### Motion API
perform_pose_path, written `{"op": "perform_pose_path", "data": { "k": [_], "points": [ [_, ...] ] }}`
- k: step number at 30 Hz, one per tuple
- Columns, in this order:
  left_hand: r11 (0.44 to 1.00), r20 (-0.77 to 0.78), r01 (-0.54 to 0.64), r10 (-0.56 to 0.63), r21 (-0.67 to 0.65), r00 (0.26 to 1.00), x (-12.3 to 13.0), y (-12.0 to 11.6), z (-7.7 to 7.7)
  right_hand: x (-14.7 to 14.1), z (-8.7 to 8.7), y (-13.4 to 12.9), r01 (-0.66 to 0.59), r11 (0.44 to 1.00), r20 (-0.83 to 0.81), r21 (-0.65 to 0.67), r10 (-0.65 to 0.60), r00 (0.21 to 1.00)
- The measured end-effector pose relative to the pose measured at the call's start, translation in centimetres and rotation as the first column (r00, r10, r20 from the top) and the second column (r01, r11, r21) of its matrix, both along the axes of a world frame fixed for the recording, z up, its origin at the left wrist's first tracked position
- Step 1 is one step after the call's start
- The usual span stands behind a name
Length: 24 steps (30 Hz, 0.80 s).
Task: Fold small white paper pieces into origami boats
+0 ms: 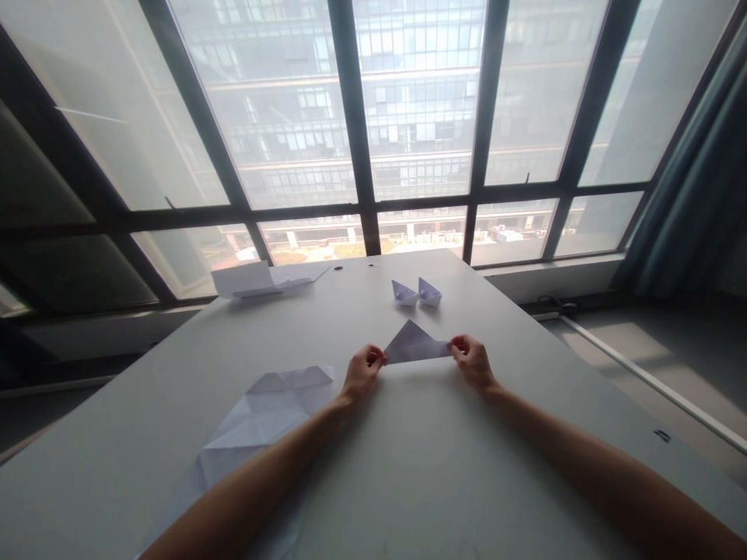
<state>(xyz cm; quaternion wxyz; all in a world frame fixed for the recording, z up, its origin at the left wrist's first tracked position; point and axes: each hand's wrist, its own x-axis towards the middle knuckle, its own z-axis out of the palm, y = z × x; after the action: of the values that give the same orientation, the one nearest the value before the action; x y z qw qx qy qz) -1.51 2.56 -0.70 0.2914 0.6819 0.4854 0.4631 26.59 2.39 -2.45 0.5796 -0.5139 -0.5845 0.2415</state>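
Between my two hands a folded paper triangle (412,344) is held just over the white table, its peak pointing away from me. My left hand (364,369) pinches its left corner, fingers closed. At the other end my right hand (471,361) grips the right corner between thumb and fingers. Beyond the triangle stand two small folded paper boats, a left one (404,293) and a right one (430,292), side by side. A large creased sheet of paper (257,424) lies flat by my left forearm, which covers part of it.
The white table (525,482) reaches toward tall windows (417,93). Some folded white sheets (245,280) lie at its far left. A round dark hole (338,268) is near the far edge. A blue curtain (682,187) hangs at the right, and a small dark fitting (661,435) sits at the table's right side.
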Motion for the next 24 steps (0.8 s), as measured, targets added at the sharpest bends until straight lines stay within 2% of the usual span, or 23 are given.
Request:
{"op": "perform_pose_path", "data": {
  "k": [9,17,24],
  "points": [
    [1.0,0.005,-0.025,0.025,-0.009,1.0,0.07,0.01,0.1,-0.35,0.73,-0.88,-0.154,0.988,0.059,-0.002,0.154,0.986],
    [1.0,0.037,-0.021,0.02,0.021,0.999,0.04,0.14,-0.05,-0.27,0.58,-0.72,-0.134,0.99,0.061,-0.03,0.136,0.989],
    [0.999,0.056,-0.029,0.027,0.038,0.998,-0.04,0.07,0.03,-0.7,0.45,-0.68,-0.269,0.956,-0.003,-0.119,0.271,0.963]
  ]
}}
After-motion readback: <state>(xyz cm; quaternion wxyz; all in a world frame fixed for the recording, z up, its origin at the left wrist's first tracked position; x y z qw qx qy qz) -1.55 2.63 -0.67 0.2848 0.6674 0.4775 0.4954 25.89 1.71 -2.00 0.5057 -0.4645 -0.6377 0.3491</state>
